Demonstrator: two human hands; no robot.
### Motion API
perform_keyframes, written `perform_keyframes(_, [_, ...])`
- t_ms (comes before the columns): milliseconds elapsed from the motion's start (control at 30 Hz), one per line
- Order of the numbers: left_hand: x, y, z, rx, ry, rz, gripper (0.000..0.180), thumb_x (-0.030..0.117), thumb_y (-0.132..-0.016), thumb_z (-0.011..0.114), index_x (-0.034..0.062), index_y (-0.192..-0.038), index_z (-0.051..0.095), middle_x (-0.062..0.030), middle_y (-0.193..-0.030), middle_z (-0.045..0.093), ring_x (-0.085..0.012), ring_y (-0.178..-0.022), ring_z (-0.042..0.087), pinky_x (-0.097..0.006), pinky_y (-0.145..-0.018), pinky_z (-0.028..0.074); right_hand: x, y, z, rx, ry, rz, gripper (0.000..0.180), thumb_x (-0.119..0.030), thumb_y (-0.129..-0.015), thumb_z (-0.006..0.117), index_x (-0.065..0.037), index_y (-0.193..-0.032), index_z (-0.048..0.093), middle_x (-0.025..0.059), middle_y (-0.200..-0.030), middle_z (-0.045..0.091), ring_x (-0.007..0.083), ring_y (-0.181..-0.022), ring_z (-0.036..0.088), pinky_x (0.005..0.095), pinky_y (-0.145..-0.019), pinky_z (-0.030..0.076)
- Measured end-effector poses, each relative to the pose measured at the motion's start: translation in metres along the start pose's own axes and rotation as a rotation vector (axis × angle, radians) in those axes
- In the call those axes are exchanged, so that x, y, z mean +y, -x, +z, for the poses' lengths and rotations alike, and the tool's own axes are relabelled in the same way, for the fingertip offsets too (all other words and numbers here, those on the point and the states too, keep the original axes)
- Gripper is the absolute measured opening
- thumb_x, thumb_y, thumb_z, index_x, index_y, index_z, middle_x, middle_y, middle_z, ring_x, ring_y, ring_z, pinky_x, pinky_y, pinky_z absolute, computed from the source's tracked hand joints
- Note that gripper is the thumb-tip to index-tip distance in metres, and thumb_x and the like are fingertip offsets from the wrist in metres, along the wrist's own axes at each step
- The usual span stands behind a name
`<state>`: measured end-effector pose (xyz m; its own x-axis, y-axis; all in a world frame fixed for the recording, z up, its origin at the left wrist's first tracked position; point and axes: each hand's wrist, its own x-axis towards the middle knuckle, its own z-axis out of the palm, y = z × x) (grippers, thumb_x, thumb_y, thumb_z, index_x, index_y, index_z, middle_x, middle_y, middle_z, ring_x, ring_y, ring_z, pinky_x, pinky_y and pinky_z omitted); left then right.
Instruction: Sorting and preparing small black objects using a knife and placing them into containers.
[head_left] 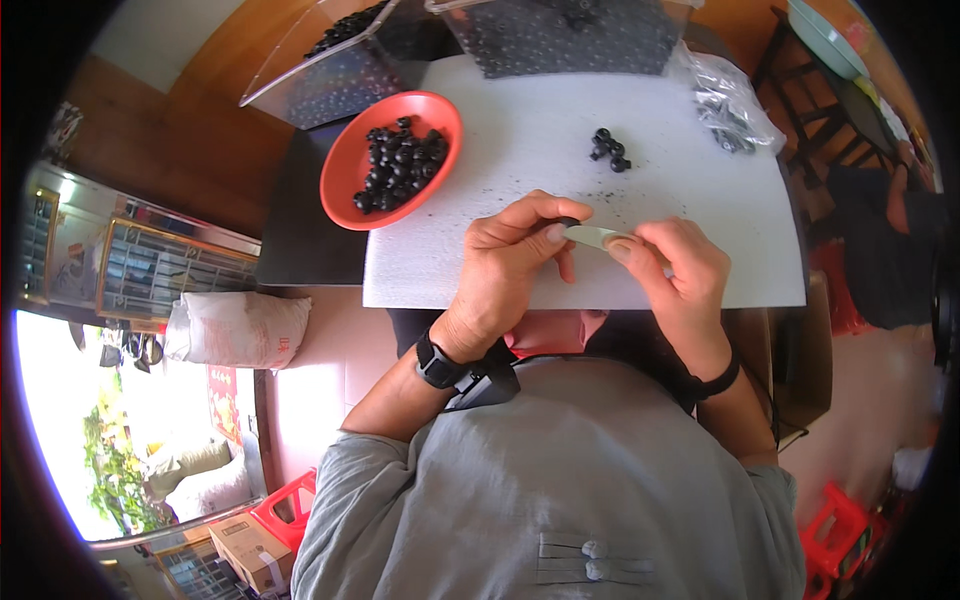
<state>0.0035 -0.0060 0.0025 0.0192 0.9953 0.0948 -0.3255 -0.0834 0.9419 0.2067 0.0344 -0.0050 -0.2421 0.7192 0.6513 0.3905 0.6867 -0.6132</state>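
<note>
— So, how do the hands sit?

— Both come up from the lower edge and meet over the near edge of the white board (560,130). The left hand (510,262) is bent at the wrist, knuckles up, fingers curled over, thumb and forefinger pinched on a small dark bead (569,221). It wears a black watch (437,364) on the wrist.

— And the right?

— The right hand (672,265) is turned inward, thumb and forefinger gripping one end of a thin pale strip (592,236) that points toward the left hand. The strip's far tip lies just under the bead, touching or nearly so; I cannot tell which. A black band (722,380) circles that wrist.

— Where are the other beads?

— A heap of them fills the red bowl (345,160) at the board's far left corner, half on the board, half on the dark table (300,230). A small cluster of black beads (608,148) lies loose on the board, well apart from the hands.

— Any packages?

— A crumpled clear bag (725,100) with dark pieces inside rests at the board's far right corner. Two clear plastic bins (330,70) holding dark beads stand beyond the board. On the left, down on the floor, a plump white sack (238,328) lies on its side with a small red mark at one end. Below it hangs a red sign (222,400), narrow and upright. Farther down sits a brown cardboard box (250,550), next to a red stool (290,505).
</note>
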Motion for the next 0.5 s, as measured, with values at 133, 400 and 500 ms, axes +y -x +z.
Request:
perform_keyframes(133, [0.028,-0.003,-0.022,0.157,-0.331,0.268,0.027,-0.009,-0.095,0.059,-0.0016,-0.116,0.074,-0.0064,-0.105,0.068,-0.0122,-0.077,0.063,-0.024,-0.065,0.051,0.001,0.004,-0.006,0.029,-0.187,0.102,0.015,-0.012,-0.089,0.081,-0.002,-0.087,0.07,0.0048,-0.074,0.066,0.0174,-0.065,0.059,0.0317,-0.056,0.044])
perform_keyframes(400, [0.084,-0.031,-0.074,0.336,-1.353,0.486,0.031,-0.003,-0.084,0.074,0.0084,-0.112,0.08,-0.0054,-0.106,0.072,-0.0194,-0.101,0.06,-0.032,-0.076,0.052,0.005,0.0,-0.025,0.13,-0.141,0.132,0.017,-0.013,-0.092,0.08,0.001,-0.09,0.07,0.0057,-0.076,0.067,0.0168,-0.066,0.06,0.0298,-0.059,0.046])
perform_keyframes(500, [0.071,-0.046,-0.042,0.06,-1.109,0.366,0.017,0.001,-0.082,0.077,0.004,-0.099,0.078,-0.0084,-0.095,0.07,-0.0212,-0.091,0.061,-0.033,-0.073,0.05,0.016,-0.001,-0.037,0.191,-0.091,0.173,0.018,-0.013,-0.093,0.079,0.002,-0.09,0.07,0.0064,-0.076,0.067,0.0166,-0.064,0.059,0.0295,-0.058,0.046])
